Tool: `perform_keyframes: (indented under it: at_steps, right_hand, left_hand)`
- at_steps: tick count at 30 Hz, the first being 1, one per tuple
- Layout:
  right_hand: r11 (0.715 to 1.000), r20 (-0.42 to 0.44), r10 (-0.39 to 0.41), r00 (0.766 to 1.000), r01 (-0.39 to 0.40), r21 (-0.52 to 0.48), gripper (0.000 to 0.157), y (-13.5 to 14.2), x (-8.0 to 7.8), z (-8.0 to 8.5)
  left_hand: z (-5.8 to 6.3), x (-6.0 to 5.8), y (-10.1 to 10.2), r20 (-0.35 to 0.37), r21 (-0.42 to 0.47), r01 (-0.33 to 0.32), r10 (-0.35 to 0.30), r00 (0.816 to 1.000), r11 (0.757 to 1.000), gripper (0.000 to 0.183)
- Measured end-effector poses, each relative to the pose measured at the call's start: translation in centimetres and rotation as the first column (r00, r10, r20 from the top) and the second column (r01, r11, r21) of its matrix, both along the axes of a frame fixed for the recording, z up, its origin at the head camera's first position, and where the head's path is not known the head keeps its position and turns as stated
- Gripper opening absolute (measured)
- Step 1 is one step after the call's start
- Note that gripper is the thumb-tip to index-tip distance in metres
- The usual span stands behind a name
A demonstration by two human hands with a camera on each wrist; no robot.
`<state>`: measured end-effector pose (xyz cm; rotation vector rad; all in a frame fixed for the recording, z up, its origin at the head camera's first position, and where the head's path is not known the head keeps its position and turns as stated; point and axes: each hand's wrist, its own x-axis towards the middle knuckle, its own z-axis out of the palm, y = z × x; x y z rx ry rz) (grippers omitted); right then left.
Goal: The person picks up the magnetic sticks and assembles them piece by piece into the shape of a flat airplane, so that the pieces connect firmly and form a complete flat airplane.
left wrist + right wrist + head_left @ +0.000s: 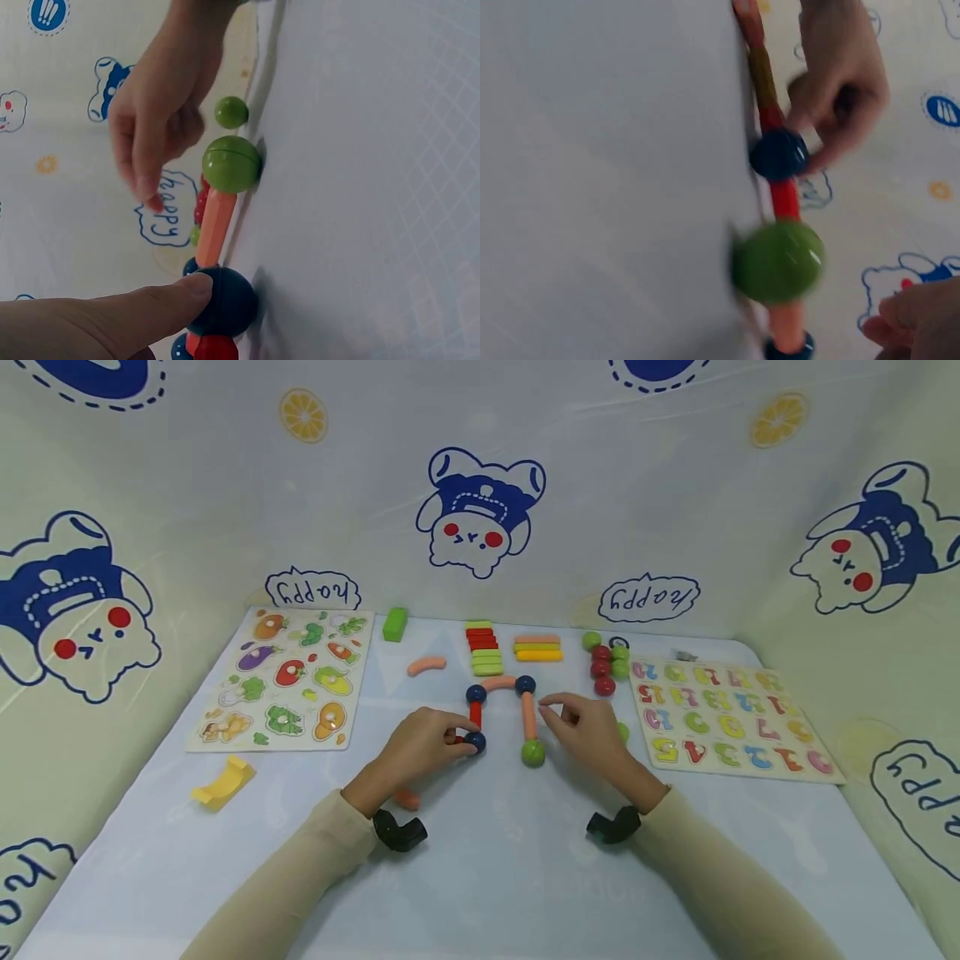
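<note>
My left hand (426,737) pinches a dark blue ball (476,743) with thumb and finger. A red rod (476,715) runs from that ball to a second blue ball (476,694). From there a curved pink piece (498,682) reaches a third blue ball (526,685). A straight pink rod (529,717) leads from it to a green ball (533,753). Just right of this rod, my right hand (588,733) hovers with loosely bent fingers and holds nothing I can see. Part of another red rod shows by the left fingers.
Rods in red and green (483,647) and pink and yellow rods (537,648) lie behind. Red and green balls (602,667) cluster at back right. A vegetable puzzle board (288,681) lies left, a number board (731,718) right. A yellow curved block (225,783) sits front left.
</note>
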<state>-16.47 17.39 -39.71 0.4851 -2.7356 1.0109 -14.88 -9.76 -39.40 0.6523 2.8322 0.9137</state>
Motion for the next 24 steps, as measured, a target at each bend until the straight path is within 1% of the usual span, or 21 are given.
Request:
perform_keyframes:
  at_steps: [3,5,6,9,12,16,18,20,24]
  right_hand:
    - [0.994,0.026,0.067,0.997,-0.069,0.084,0.024,-0.4,-3.0,1.8]
    - [0.98,0.041,0.116,0.992,-0.121,0.159,0.023,-1.2,-5.2,3.0]
    - [0.969,0.063,0.137,0.989,-0.147,0.197,0.023,-1.9,-6.2,3.5]
    - [0.924,0.13,0.177,0.976,-0.21,0.319,0.022,-4.0,-9.1,4.5]
    - [0.859,0.199,0.2,0.959,-0.27,0.434,0.019,-6.1,-11.2,4.8]
    - [0.761,0.288,0.236,0.928,-0.361,0.539,0.014,-7.8,-13.2,4.5]
    - [0.728,0.329,0.234,0.915,-0.389,0.564,0.013,-8.2,-13.7,4.3]
    - [0.712,0.352,0.223,0.909,-0.398,0.578,0.012,-8.5,-14.1,4.1]
    - [0.724,0.379,0.187,0.906,-0.388,0.571,0.015,-8.7,-14.4,4.0]
  left_hand:
    - [0.0,0.0,-0.1,0.002,0.003,0.001,-0.001,1.0,1.0,0.03]
    - [-0.1,0.0,-0.2,0.003,0.003,-0.001,0.001,1.0,1.0,0.03]
    - [-0.1,0.0,-0.3,0.001,0.001,-0.002,0.002,1.0,1.0,0.03]
    - [-0.2,0.0,-0.4,-0.007,0.003,0.0,0.0,1.0,1.0,0.03]
    - [-0.4,0.0,-0.4,-0.017,0.015,0.013,-0.012,1.0,1.0,0.029]
    - [-0.5,0.0,-0.2,-0.021,0.028,0.026,-0.025,0.999,0.999,0.028]
    - [-0.5,-0.1,-0.2,-0.021,0.028,0.029,-0.028,0.999,0.999,0.028]
    - [-0.5,-0.1,-0.2,-0.022,0.028,0.031,-0.03,0.999,0.999,0.028]
    - [-0.3,-0.1,-0.3,-0.024,0.03,0.028,-0.027,0.999,0.999,0.028]
